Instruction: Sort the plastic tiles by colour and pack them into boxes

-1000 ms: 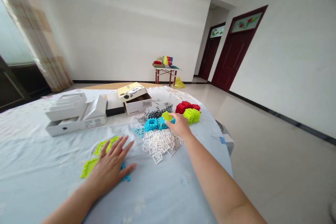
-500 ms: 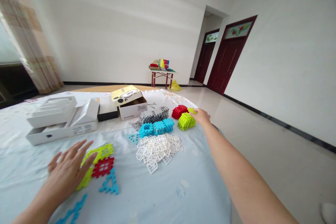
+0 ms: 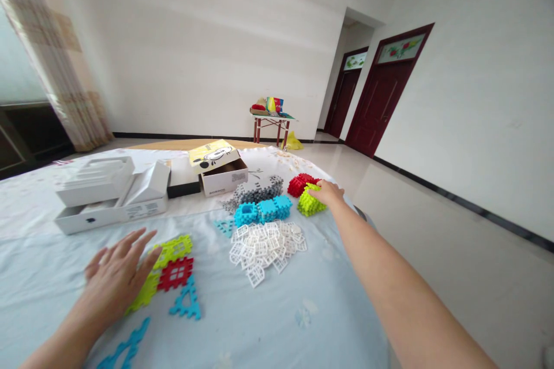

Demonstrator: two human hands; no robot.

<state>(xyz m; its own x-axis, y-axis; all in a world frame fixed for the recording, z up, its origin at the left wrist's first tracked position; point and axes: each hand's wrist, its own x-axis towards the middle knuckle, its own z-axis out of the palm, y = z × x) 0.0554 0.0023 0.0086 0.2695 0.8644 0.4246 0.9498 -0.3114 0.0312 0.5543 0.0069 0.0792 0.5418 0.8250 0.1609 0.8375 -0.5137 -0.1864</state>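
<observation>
My right hand (image 3: 331, 191) reaches to the far right of the table and has its fingers closed on the pile of lime-green interlocking tiles (image 3: 310, 202); the exact grip is partly hidden. Beside that pile lies a stack of red tiles (image 3: 302, 184). My left hand (image 3: 116, 274) is open, fingers spread, over the left part of some joined pieces. These include a lime-green tile (image 3: 175, 249), a red tile with a white window insert (image 3: 176, 274) and a blue triangle piece (image 3: 188, 301). Another blue triangle piece (image 3: 130, 346) lies nearer to me, apart from them.
White window inserts (image 3: 264, 251) are heaped mid-table, with blue tiles (image 3: 264, 210) and grey tiles (image 3: 255, 191) behind. Opened white boxes (image 3: 108, 216) and a yellow-lidded box (image 3: 225, 179) stand farther back. A small table (image 3: 272, 118) is near the wall.
My right hand has come down from above onto the lime-green pile, where the tile it held now merges with the stack. My left hand stays over the joined pieces. The view has shifted slightly.
</observation>
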